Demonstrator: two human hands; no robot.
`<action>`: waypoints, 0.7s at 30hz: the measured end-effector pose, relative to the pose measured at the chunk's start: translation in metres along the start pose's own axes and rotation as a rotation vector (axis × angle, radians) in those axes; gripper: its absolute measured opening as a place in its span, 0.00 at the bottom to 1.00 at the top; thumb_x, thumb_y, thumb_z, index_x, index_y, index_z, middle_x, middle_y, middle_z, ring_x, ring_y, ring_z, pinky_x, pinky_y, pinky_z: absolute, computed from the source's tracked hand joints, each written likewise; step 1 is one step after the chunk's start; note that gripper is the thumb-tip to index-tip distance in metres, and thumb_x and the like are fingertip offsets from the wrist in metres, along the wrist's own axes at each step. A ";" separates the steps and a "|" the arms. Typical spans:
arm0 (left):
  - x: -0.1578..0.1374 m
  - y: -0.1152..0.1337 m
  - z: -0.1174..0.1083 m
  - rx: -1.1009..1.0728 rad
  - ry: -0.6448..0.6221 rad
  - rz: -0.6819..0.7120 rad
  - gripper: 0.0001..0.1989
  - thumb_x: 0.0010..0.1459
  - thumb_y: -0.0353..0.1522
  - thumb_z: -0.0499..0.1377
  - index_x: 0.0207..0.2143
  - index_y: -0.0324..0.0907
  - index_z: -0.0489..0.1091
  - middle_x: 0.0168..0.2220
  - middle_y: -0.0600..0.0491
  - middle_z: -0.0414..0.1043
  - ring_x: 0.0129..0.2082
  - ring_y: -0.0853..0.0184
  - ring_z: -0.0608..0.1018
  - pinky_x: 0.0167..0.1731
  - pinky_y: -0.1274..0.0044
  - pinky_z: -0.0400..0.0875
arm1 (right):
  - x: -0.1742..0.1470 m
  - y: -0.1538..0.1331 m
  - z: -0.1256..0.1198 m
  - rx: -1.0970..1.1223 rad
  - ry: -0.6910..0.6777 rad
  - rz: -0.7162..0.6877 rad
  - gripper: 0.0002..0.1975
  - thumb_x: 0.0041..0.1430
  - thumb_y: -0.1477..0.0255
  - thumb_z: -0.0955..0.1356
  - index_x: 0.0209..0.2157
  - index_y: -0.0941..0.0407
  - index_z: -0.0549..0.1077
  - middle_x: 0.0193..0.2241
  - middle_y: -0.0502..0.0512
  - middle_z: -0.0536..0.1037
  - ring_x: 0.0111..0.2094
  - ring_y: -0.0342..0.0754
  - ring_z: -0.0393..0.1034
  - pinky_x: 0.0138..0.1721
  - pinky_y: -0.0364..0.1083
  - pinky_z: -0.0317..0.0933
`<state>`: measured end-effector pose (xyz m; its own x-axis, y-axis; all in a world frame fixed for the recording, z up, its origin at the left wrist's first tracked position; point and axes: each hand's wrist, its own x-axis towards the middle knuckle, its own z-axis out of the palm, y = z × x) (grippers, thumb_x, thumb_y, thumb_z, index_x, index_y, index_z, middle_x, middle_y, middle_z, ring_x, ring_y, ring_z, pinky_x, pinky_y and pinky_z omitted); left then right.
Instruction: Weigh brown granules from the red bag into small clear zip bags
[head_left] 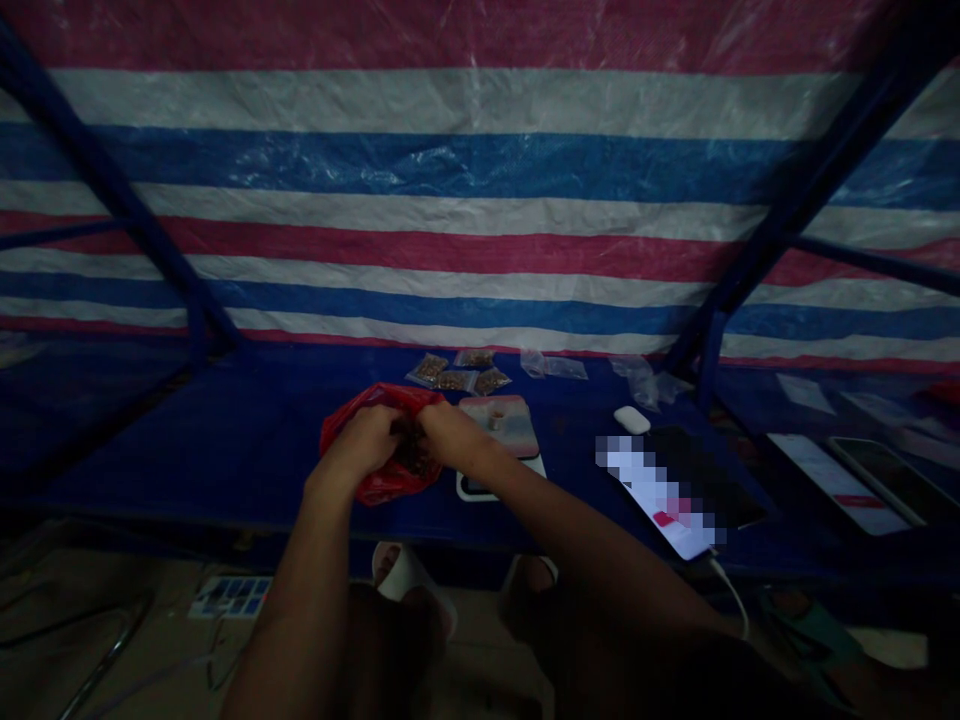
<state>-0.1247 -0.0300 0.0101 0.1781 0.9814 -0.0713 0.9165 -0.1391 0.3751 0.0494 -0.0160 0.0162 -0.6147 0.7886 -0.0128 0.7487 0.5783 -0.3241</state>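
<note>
A red plastic bag [382, 488] stands on the blue tabletop with its mouth open, and small dark brown pieces show inside. My left hand [369, 438] curls over the left side of the mouth, its fingers closed on the bag. From the right, my right hand [448, 432] dips into the opening with bent fingers; their tips are hidden among the contents. Under and beside my right forearm sits a small white scale [536, 466] with a pinkish-grey top plate [517, 425]. A tiny light-brown item [496, 420] rests on that plate.
Behind the scale lie several small clear packets [454, 380] of brown pieces. Flat clear bags [564, 368] are farther right. A white earbud case [631, 420], a lit phone [660, 500] with a cable, and two more phones [836, 485] lie right. Blue metal posts [757, 250] flank a striped tarp [465, 160].
</note>
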 end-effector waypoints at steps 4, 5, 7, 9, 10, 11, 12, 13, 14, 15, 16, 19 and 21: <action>-0.003 0.007 0.001 -0.012 -0.016 -0.042 0.11 0.54 0.29 0.61 0.39 0.42 0.80 0.41 0.45 0.84 0.43 0.58 0.83 0.41 0.76 0.73 | -0.003 0.011 -0.009 0.105 0.088 -0.004 0.08 0.63 0.74 0.70 0.42 0.60 0.81 0.42 0.65 0.84 0.45 0.53 0.79 0.46 0.45 0.67; -0.003 0.009 0.001 -0.025 -0.029 -0.047 0.11 0.53 0.30 0.63 0.40 0.43 0.80 0.41 0.46 0.84 0.42 0.58 0.83 0.40 0.76 0.74 | -0.004 0.014 -0.012 0.148 0.118 -0.017 0.08 0.63 0.74 0.70 0.41 0.59 0.82 0.41 0.63 0.84 0.44 0.52 0.79 0.45 0.44 0.67; -0.004 0.012 0.002 -0.052 -0.051 -0.051 0.12 0.52 0.32 0.65 0.40 0.44 0.80 0.40 0.46 0.84 0.42 0.57 0.83 0.39 0.76 0.74 | -0.006 0.019 -0.018 0.236 0.188 -0.031 0.08 0.62 0.75 0.71 0.42 0.58 0.82 0.41 0.60 0.85 0.42 0.50 0.79 0.44 0.43 0.67; -0.003 0.014 0.004 -0.065 -0.061 -0.055 0.12 0.51 0.31 0.65 0.40 0.45 0.80 0.41 0.47 0.84 0.43 0.57 0.83 0.39 0.77 0.73 | -0.009 0.025 -0.025 0.302 0.246 -0.024 0.09 0.62 0.76 0.72 0.43 0.57 0.83 0.41 0.58 0.85 0.41 0.49 0.79 0.43 0.43 0.67; -0.002 0.014 0.005 -0.065 -0.062 -0.057 0.12 0.51 0.30 0.65 0.40 0.45 0.80 0.42 0.47 0.84 0.44 0.58 0.83 0.39 0.77 0.73 | -0.012 0.029 -0.029 0.327 0.268 -0.017 0.09 0.62 0.76 0.72 0.44 0.56 0.83 0.41 0.58 0.85 0.41 0.50 0.79 0.43 0.43 0.68; -0.001 0.015 0.006 -0.063 -0.060 -0.062 0.12 0.51 0.30 0.65 0.40 0.46 0.81 0.42 0.47 0.84 0.44 0.58 0.83 0.40 0.77 0.73 | -0.014 0.034 -0.033 0.349 0.292 -0.006 0.10 0.61 0.75 0.72 0.44 0.55 0.83 0.41 0.57 0.85 0.41 0.50 0.79 0.43 0.44 0.68; 0.000 0.015 0.007 -0.061 -0.057 -0.067 0.12 0.52 0.29 0.65 0.40 0.46 0.81 0.43 0.47 0.84 0.44 0.59 0.83 0.40 0.77 0.73 | -0.018 0.040 -0.036 0.369 0.314 0.009 0.10 0.61 0.75 0.72 0.44 0.55 0.83 0.40 0.56 0.85 0.41 0.50 0.79 0.43 0.44 0.69; 0.001 0.015 0.008 -0.059 -0.055 -0.071 0.12 0.52 0.29 0.65 0.41 0.46 0.81 0.43 0.47 0.84 0.44 0.59 0.83 0.40 0.78 0.73 | -0.021 0.047 -0.039 0.391 0.338 0.026 0.10 0.61 0.75 0.73 0.44 0.54 0.83 0.40 0.56 0.85 0.41 0.50 0.79 0.43 0.45 0.69; 0.002 0.014 0.009 -0.057 -0.053 -0.075 0.12 0.53 0.29 0.65 0.41 0.46 0.81 0.44 0.47 0.84 0.44 0.60 0.83 0.41 0.78 0.73 | -0.025 0.054 -0.042 0.414 0.360 0.046 0.11 0.60 0.74 0.74 0.44 0.55 0.83 0.40 0.57 0.85 0.41 0.51 0.80 0.43 0.45 0.70; 0.003 0.014 0.010 -0.053 -0.050 -0.079 0.12 0.53 0.29 0.65 0.41 0.46 0.81 0.44 0.47 0.84 0.44 0.60 0.83 0.40 0.78 0.73 | -0.028 0.062 -0.044 0.431 0.373 0.067 0.11 0.59 0.74 0.74 0.44 0.55 0.83 0.40 0.57 0.85 0.41 0.51 0.80 0.43 0.45 0.70; 0.004 0.014 0.011 -0.049 -0.048 -0.082 0.11 0.53 0.30 0.65 0.41 0.46 0.81 0.44 0.47 0.84 0.43 0.60 0.83 0.40 0.78 0.73 | -0.032 0.070 -0.045 0.442 0.380 0.085 0.10 0.59 0.74 0.74 0.44 0.56 0.83 0.39 0.58 0.85 0.41 0.51 0.80 0.43 0.45 0.70; 0.005 0.013 0.014 -0.042 -0.045 -0.079 0.11 0.54 0.30 0.65 0.41 0.47 0.81 0.44 0.47 0.83 0.42 0.61 0.83 0.39 0.77 0.72 | -0.040 0.087 -0.046 0.435 0.351 0.112 0.09 0.58 0.75 0.74 0.42 0.58 0.83 0.38 0.59 0.85 0.38 0.51 0.80 0.41 0.46 0.71; 0.006 0.012 0.016 -0.046 -0.052 -0.070 0.11 0.55 0.30 0.64 0.41 0.47 0.80 0.44 0.48 0.83 0.42 0.61 0.83 0.38 0.78 0.72 | -0.043 0.093 -0.046 0.427 0.317 0.122 0.09 0.57 0.74 0.74 0.41 0.58 0.84 0.37 0.59 0.85 0.36 0.50 0.80 0.40 0.45 0.71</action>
<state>-0.1069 -0.0279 -0.0002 0.1333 0.9802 -0.1466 0.9102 -0.0626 0.4094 0.1572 0.0131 0.0297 -0.3752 0.9073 0.1898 0.6021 0.3942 -0.6943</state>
